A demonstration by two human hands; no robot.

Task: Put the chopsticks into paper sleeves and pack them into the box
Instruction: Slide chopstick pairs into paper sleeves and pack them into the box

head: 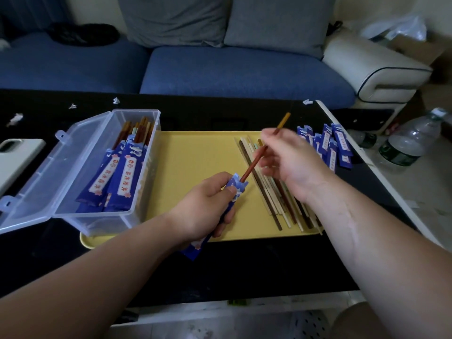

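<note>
Reddish-brown wood, a single chopstick [254, 162] slants above the middle of the yellow tray [195, 157], its lower tip entering the mouth of a blue paper sleeve [236, 189]. The right hand [291, 157] pinches the chopstick near its upper part, fingers closed on it. The left hand [210, 204] is wrapped around the sleeve, thumb pressed near its opening. Loose chopsticks [274, 194], pale and dark, lie in a fanned row on the tray's right part. A clear plastic box [144, 182] sits on the tray's left end, its lid [41, 177] swung open to the left, holding sleeved chopsticks [122, 172]. Empty sleeves [337, 145] are piled just right of the tray on the black counter [244, 265]. A water bottle [411, 140] stands farther right.
</note>
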